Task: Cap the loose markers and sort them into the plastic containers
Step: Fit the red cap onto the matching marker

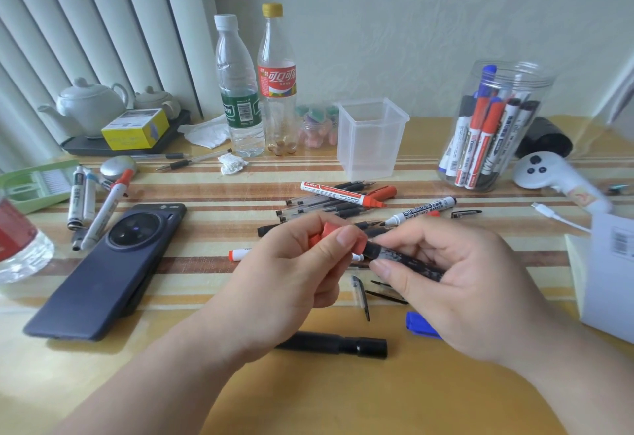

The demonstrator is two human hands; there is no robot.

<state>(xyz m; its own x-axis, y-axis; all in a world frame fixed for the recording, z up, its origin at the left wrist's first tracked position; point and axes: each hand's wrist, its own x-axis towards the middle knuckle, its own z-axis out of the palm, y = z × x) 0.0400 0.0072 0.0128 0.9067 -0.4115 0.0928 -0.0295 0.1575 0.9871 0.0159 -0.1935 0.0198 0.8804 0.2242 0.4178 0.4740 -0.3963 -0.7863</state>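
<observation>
My left hand [302, 263] pinches a red cap [356, 241] between thumb and fingers at the middle of the table. My right hand [456, 277] grips a dark marker barrel [404, 259], whose end meets the red cap. A round clear jar [497, 126] at the back right holds several capped markers. An empty square plastic container [372, 139] stands behind the pile. Loose pens and markers [329, 203] lie beyond my hands, among them a black whiteboard marker [422, 211]. A blue cap [420, 325] and a black marker [339, 345] lie near me.
A dark phone [106, 270] lies at the left, with more markers [92, 205] beside it. Two bottles [257, 91] stand at the back, teapots [89, 105] on a tray at the far left. At the right are a white controller [552, 174], a cable and a white box [607, 273].
</observation>
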